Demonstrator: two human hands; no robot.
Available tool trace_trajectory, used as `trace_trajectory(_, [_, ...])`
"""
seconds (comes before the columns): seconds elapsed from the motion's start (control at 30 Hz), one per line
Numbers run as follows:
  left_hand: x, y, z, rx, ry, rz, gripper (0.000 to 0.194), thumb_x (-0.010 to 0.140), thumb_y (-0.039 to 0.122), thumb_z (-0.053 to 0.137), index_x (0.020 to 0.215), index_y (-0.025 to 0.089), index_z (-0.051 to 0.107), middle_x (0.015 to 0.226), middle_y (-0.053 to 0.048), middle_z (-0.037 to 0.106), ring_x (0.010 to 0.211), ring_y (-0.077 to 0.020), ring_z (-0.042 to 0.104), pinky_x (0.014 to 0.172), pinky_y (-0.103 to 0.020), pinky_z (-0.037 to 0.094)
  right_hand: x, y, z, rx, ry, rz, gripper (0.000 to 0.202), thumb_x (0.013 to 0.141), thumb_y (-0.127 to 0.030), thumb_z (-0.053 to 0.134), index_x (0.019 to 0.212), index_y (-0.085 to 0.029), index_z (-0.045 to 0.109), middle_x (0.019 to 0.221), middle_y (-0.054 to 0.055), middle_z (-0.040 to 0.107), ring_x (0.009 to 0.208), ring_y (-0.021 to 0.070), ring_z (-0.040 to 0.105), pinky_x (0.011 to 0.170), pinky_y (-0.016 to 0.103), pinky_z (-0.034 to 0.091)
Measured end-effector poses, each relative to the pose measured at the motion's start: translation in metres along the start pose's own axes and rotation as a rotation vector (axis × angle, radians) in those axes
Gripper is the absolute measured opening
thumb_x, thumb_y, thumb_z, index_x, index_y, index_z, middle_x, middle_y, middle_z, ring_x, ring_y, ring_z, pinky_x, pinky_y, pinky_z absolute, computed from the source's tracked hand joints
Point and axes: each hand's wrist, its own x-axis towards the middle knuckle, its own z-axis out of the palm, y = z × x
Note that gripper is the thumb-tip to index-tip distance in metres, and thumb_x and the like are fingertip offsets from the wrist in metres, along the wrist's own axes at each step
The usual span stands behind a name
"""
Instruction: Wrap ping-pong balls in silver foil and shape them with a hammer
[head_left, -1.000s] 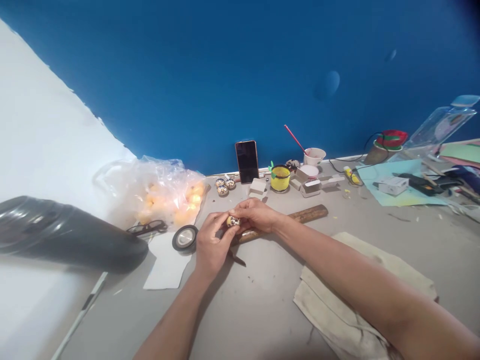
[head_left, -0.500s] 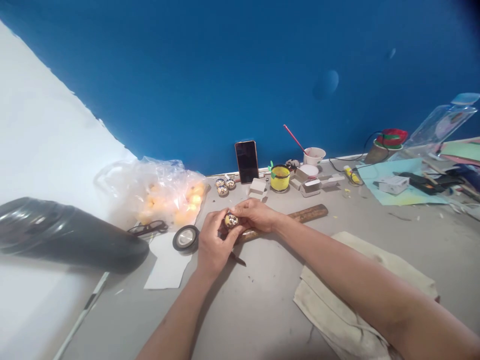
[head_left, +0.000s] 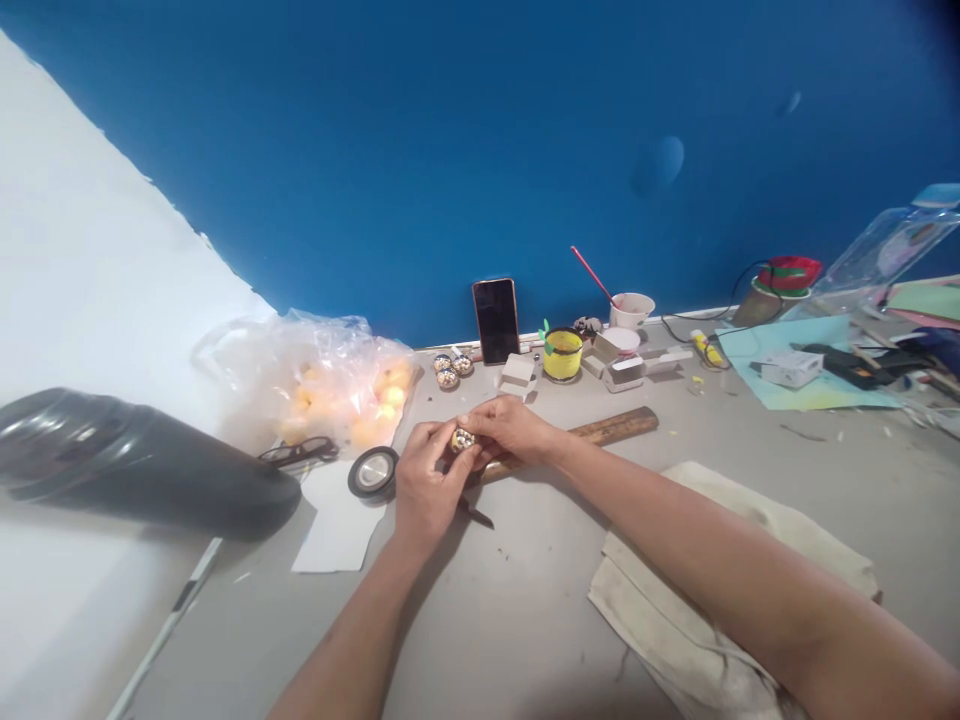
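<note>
Between the fingertips of both hands, just above the table, is a small round piece (head_left: 463, 439) with a speckled white-and-dark top and a yellow patch on its side. My left hand (head_left: 427, 480) is closed on its left side and my right hand (head_left: 517, 430) pinches it from the right. Beneath the right hand lies a brown wooden stick (head_left: 619, 427), partly hidden. A dark pointed blade-like end (head_left: 478, 516) shows below the left fingers; the rest is covered. Three similar speckled pieces (head_left: 448, 374) stand near the wall.
A black tape roll (head_left: 373, 472) and white paper (head_left: 334, 535) lie left, near a bag of orange fruit (head_left: 322, 370) and a dark cylinder (head_left: 142, 470). Behind stand a phone (head_left: 496, 320), a yellow pot (head_left: 562, 357) and small boxes (head_left: 625, 374). Beige cloth (head_left: 660, 600) lies right.
The speckled piece has tilted slightly between my fingers, with small finger shifts. Both hands keep hold of it, and the view has moved a little.
</note>
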Motion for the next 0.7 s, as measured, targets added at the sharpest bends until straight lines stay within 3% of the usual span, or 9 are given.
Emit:
trace_trajectory(0.23, [0.0010,0.0017,0.0005,-0.040,-0.017,-0.031,0.023,0.089,0.023,0.068,0.112,0.022,0.070,0.099,-0.004,0.065,0.084,-0.0179,0.064,0.075,-0.030,0.056,0.0022,0.0024,-0.0074,0.051,-0.067,0.022,0.058,0.064,-0.061,0.091,0.083,-0.009,0.074,0.075,0.009,0.075,0.064,0.0172,0.072,0.064,0.027,0.063])
trace_trajectory(0.4, [0.0010,0.0030,0.0019,-0.048,-0.011,-0.035,0.027,0.088,0.030,0.071,0.115,0.023,0.070,0.102,-0.005,0.065,0.088,-0.0198,0.065,0.074,-0.031,0.057,0.0026,0.0018,-0.0091,0.123,-0.076,0.040,0.055,0.068,-0.061,0.089,0.083,-0.010,0.073,0.073,0.008,0.075,0.062,0.0171,0.071,0.061,0.028,0.062])
trace_trajectory(0.7, [-0.0002,-0.0007,0.0014,0.006,0.008,-0.039,0.021,0.088,0.027,0.071,0.109,0.022,0.071,0.095,-0.003,0.065,0.080,-0.0182,0.064,0.073,-0.031,0.055,0.0033,0.0039,-0.0065,0.052,-0.088,0.016,0.057,0.067,-0.064,0.089,0.080,-0.011,0.072,0.069,0.005,0.071,0.059,0.0137,0.068,0.062,0.025,0.061])
